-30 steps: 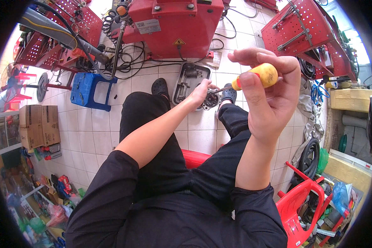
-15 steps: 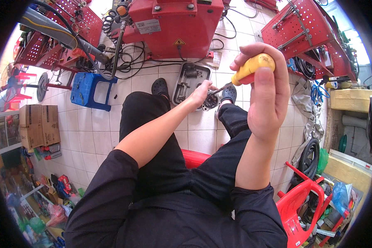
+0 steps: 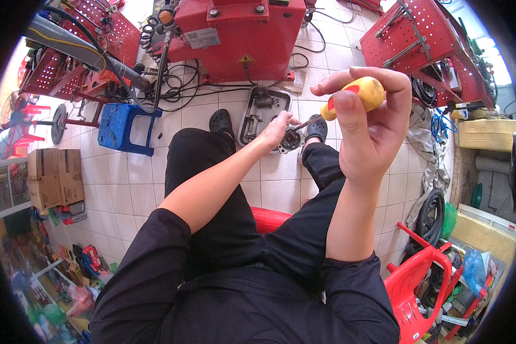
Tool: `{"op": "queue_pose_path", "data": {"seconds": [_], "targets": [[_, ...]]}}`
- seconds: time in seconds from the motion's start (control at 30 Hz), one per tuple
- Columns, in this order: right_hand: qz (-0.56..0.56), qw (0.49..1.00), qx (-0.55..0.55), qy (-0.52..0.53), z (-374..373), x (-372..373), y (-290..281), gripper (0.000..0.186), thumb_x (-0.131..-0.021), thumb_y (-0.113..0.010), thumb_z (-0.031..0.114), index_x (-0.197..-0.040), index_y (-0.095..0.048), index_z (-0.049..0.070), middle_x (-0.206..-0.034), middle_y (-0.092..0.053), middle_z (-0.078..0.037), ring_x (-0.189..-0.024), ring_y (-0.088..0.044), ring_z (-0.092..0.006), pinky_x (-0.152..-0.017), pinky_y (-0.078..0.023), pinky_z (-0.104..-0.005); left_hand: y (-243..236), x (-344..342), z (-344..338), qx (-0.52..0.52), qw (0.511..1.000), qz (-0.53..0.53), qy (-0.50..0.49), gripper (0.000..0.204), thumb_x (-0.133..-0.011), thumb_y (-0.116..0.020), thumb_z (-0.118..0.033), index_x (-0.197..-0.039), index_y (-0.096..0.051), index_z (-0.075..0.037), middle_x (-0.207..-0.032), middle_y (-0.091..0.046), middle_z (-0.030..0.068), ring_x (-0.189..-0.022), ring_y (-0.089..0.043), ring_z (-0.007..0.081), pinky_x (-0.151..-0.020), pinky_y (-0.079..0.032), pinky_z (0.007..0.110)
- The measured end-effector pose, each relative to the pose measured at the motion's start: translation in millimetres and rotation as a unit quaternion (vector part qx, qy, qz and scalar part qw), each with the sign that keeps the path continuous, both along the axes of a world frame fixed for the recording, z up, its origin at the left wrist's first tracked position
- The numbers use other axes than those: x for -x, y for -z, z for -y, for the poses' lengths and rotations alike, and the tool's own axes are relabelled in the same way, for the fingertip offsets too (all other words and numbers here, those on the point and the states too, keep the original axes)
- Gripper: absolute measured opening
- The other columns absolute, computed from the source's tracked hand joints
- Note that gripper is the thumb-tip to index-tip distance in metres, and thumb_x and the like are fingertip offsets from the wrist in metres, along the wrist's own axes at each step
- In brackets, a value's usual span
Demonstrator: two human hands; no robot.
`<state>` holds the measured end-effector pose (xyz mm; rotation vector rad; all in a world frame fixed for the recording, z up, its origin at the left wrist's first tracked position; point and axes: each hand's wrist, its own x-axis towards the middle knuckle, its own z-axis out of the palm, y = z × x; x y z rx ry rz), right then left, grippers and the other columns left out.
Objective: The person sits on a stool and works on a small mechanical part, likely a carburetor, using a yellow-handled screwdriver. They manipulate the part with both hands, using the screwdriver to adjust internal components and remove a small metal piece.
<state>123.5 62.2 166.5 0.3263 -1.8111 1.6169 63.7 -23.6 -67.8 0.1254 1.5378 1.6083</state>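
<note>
My right hand (image 3: 378, 123) is closed round the yellow and red handle of a screwdriver (image 3: 366, 94), raised in front of me. Its metal shaft runs down and left to a round metal machine part (image 3: 291, 141) near the floor. My left hand (image 3: 278, 129) grips around the shaft's lower end by that part; the fingertips are partly hidden, and whether they also touch the part I cannot tell. Just behind the left hand lies a grey metal tray (image 3: 250, 135) with a dark cylindrical motor-like piece (image 3: 263, 101) and several small metal parts in it.
A large red machine (image 3: 241, 49) stands ahead, with cables (image 3: 183, 86) on the tiled floor. To the left are a blue stool (image 3: 126, 127) and cardboard boxes (image 3: 55, 178). Red perforated tool carts (image 3: 404, 49) flank the machine. A red chair (image 3: 418, 292) stands at lower right.
My right hand has shifted slightly right and turned on the screwdriver handle, its fingers spread wider and more of the red showing. My left hand has stayed nearly in place.
</note>
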Motion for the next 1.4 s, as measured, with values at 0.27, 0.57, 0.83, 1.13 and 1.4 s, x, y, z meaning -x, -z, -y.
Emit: {"op": "queue_pose_path", "data": {"seconds": [0.27,0.57,0.83,1.13,1.4], "targets": [[0.048,0.992,0.066,-0.093,1.5,-2.7,-8.3,0.054,-0.092,-0.045,0.044,-0.115,-0.043,-0.004,-0.080,-0.052,-0.012,-0.072,-0.049,-0.0165,-0.068,-0.041,-0.0289,8.8,0.3,2.4,-0.009,1.000,0.007,0.010,0.064,-0.089,-0.024,-0.046,-0.106,-0.062,0.003,-0.088,-0.062,0.0161,-0.080,-0.054,0.0197,-0.080,-0.041,0.032],[0.056,0.996,0.010,-0.067,8.8,-1.9,-2.4,0.041,-0.096,-0.044,0.034,-0.115,-0.043,-0.001,-0.085,-0.051,-0.012,-0.077,-0.050,-0.0167,-0.071,-0.042,-0.0295,-9.7,0.1,5.1,0.025,0.999,-0.024,-0.010,0.061,-0.090,-0.026,-0.045,-0.108,-0.062,0.001,-0.090,-0.062,0.0155,-0.081,-0.053,0.0187,-0.080,-0.041,0.031],[-0.004,1.000,-0.005,0.014,7.6,2.5,2.0,0.034,-0.094,-0.050,0.026,-0.116,-0.042,0.001,-0.086,-0.052,-0.010,-0.077,-0.051,-0.0157,-0.072,-0.044,-0.0296,6.3,2.9,0.4,-0.013,1.000,0.012,-0.024,0.061,-0.089,-0.026,-0.046,-0.112,-0.060,-0.001,-0.101,-0.060,0.0170,-0.091,-0.052,0.0187,-0.086,-0.038,0.031],[0.018,0.998,0.065,-0.007,1.6,-0.2,1.7,0.041,-0.096,-0.043,0.029,-0.122,-0.040,-0.002,-0.092,-0.056,-0.013,-0.084,-0.054,-0.0179,-0.077,-0.045,-0.0305,10.2,2.6,2.2,0.028,0.999,0.019,0.029,0.064,-0.089,-0.026,-0.048,-0.112,-0.060,0.001,-0.098,-0.060,0.0180,-0.089,-0.052,0.0209,-0.086,-0.037,0.033],[0.026,1.000,0.016,-0.004,11.9,2.3,2.2,0.041,-0.097,-0.041,0.033,-0.120,-0.040,-0.001,-0.089,-0.053,-0.013,-0.079,-0.051,-0.0172,-0.072,-0.044,-0.0304,-19.0,-5.3,2.3,0.026,0.998,0.040,-0.039,0.064,-0.089,-0.027,-0.049,-0.112,-0.060,0.001,-0.093,-0.061,0.0174,-0.086,-0.053,0.0210,-0.084,-0.039,0.033]]}}
